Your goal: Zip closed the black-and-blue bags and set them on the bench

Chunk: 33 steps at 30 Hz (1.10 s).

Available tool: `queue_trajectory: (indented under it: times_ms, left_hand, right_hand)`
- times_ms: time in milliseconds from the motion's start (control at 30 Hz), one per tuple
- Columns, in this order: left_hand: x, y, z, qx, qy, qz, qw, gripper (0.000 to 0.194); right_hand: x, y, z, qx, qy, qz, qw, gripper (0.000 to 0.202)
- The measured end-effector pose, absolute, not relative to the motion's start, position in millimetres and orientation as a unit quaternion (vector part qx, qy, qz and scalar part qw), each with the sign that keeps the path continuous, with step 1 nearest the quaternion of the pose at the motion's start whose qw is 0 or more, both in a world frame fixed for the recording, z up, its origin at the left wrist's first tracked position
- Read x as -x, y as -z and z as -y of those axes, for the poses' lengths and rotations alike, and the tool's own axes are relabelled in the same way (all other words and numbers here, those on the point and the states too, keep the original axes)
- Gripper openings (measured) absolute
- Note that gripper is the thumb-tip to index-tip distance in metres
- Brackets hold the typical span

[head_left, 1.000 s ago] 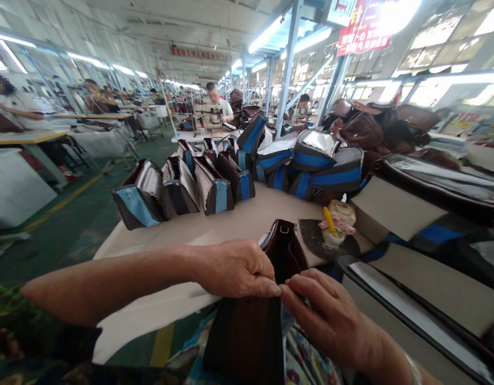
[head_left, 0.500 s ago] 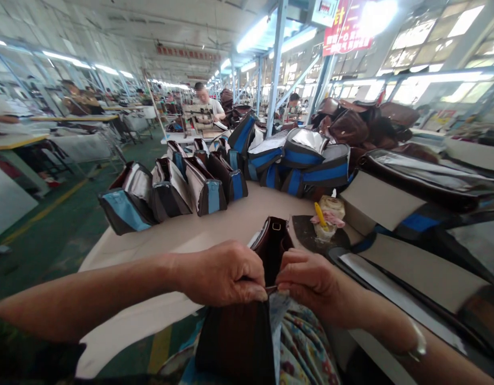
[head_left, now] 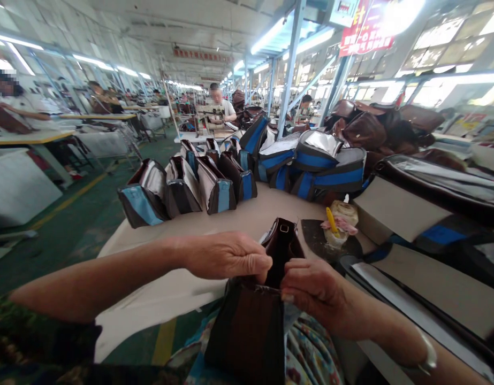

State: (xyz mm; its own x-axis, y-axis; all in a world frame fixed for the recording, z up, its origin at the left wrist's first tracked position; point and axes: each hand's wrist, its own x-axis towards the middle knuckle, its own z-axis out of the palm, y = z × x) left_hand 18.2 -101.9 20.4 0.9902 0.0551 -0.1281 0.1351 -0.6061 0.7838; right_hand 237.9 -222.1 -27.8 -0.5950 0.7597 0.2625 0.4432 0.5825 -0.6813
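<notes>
A dark brown, unfinished bag stands at the near table edge, with its near end against my lap. Its mouth gapes upward, and a metal ring shows on the inner far end. My left hand is closed over the left side of the mouth, thumb pressed to the fingers; the fingertips are partly hidden. On the right, my right hand pinches the near right corner of the rim between thumb and curled fingers. A pale lining hangs below that corner.
Several similar bags stand on the pale table. Blue-striped bags are piled behind. A glue pot with a yellow-handled brush sits on a dark mat at right. Large bag pieces crowd the right side. People work at machines beyond.
My left hand has risen a little off the near rim and its thumb points more to the right. The right hand keeps its pinch. The whole view has swung left.
</notes>
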Motion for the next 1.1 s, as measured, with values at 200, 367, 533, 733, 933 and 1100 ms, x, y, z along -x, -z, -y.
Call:
queue_trajectory:
  times_ms: [200, 367, 533, 733, 933, 1100]
  left_hand:
    - [-13, -20, 107, -0.938, 0.043, 0.0, 0.343, 0.03]
    - [-6, -15, 114, -0.988, -0.032, 0.027, 0.149, 0.026]
    - [-2, -19, 107, -0.994, -0.095, 0.047, -0.001, 0.025]
    - [16, -37, 38, -0.957, -0.106, 0.008, -0.271, 0.023]
    - [8, -24, 23, -0.958, -0.14, -0.115, -0.221, 0.022]
    - [-35, 56, 70, -0.979, -0.173, -0.097, 0.049, 0.053]
  right_hand:
    - [-237, 27, 224, 0.342, -0.305, 0.844, 0.277, 0.032]
    - [-234, 38, 225, 0.36, -0.242, 0.848, 0.304, 0.035]
    - [-270, 44, 202, 0.422, -0.213, 0.863, 0.179, 0.051]
    - [-310, 68, 171, 0.554, -0.083, 0.828, -0.025, 0.022]
    - [-257, 77, 164, 0.55, -0.078, 0.831, -0.025, 0.04]
    - [-221, 63, 142, 0.542, -0.109, 0.833, 0.032, 0.029]
